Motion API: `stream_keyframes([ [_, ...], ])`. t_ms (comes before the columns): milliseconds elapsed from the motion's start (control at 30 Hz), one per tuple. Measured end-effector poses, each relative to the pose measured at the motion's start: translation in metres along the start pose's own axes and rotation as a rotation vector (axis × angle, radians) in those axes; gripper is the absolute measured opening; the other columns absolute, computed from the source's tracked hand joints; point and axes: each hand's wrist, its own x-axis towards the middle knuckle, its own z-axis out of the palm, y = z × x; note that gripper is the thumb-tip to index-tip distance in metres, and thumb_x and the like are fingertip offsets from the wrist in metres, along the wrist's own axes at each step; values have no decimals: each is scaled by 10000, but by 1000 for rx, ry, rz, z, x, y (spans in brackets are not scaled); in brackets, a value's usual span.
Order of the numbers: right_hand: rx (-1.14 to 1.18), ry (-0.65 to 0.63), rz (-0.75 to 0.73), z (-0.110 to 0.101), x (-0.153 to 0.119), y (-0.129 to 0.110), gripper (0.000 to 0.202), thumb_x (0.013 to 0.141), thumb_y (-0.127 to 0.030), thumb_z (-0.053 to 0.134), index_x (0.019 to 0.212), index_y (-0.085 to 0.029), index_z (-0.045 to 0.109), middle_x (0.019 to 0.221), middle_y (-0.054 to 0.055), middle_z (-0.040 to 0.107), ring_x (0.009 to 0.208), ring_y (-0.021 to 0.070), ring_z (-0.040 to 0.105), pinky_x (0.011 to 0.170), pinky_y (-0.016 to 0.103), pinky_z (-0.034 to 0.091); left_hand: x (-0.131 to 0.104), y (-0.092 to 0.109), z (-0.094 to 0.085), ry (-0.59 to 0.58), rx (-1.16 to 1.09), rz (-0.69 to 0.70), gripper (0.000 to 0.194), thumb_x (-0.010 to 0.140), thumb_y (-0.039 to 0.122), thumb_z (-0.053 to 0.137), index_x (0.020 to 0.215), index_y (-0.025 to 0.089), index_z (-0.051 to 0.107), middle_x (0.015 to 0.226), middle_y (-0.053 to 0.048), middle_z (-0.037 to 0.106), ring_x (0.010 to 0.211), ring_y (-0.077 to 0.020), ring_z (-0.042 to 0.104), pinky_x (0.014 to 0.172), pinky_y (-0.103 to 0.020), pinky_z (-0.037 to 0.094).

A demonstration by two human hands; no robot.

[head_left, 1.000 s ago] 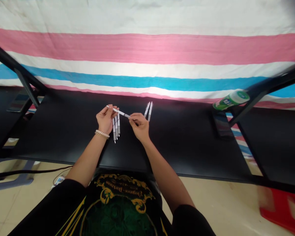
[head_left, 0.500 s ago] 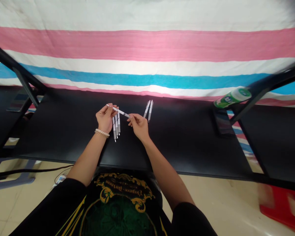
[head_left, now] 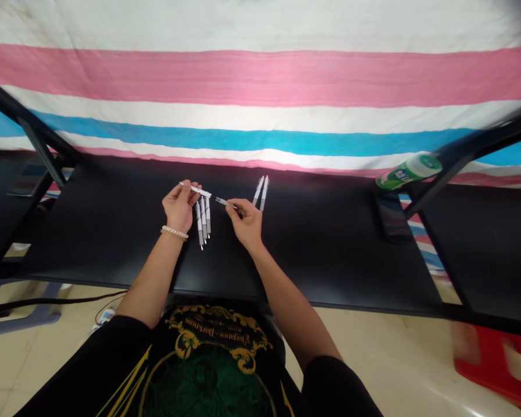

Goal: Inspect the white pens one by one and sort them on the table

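A white pen barrel (head_left: 201, 191) is pinched in my left hand (head_left: 180, 204), which wears a beaded bracelet. My right hand (head_left: 245, 221) grips the grey front part (head_left: 222, 201) of the same pen. A small gap shows between the two parts, with something thin in it, perhaps the refill. Below them, three white and grey pens (head_left: 204, 220) lie side by side on the black table, tips towards me. Two more pens (head_left: 261, 193) lie just beyond my right hand, their lower ends partly hidden by it.
On the black table (head_left: 330, 249), a green and white canister (head_left: 408, 171) stands at the right beside a dark flat object (head_left: 394, 216). Black metal frames rise at both sides. A striped cloth hangs behind. A red stool (head_left: 486, 362) is at the lower right.
The pen's white barrel and grey front part have come apart. My left hand has shifted slightly left with the barrel, while my right hand holds the front part in nearly the same place.
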Motion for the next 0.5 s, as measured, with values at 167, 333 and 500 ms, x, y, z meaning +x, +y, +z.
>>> stream_keyframes([
  [167,-28,59,-85,0,-1,-7,101,871,-299,699,925,-251,769,963,49,744,878,197,699,811,366,589,-9,-6,8,-52,9,-44,311,748,388,860,912,158,730,918,-86,763,863,-191,757,801,-309,613],
  [333,-37,66,-107,0,-3,-10,91,864,-303,711,913,-267,778,969,44,753,897,208,711,828,389,598,-10,-7,8,-44,12,-37,300,760,381,852,911,155,725,923,-87,758,851,-186,755,831,-330,608],
  [500,-7,-9,33,1,-5,-5,261,936,-451,616,1013,-241,751,842,47,742,724,179,700,712,348,591,-11,-7,8,-68,22,-48,308,751,391,858,908,158,731,916,-87,761,858,-192,757,782,-298,611],
])
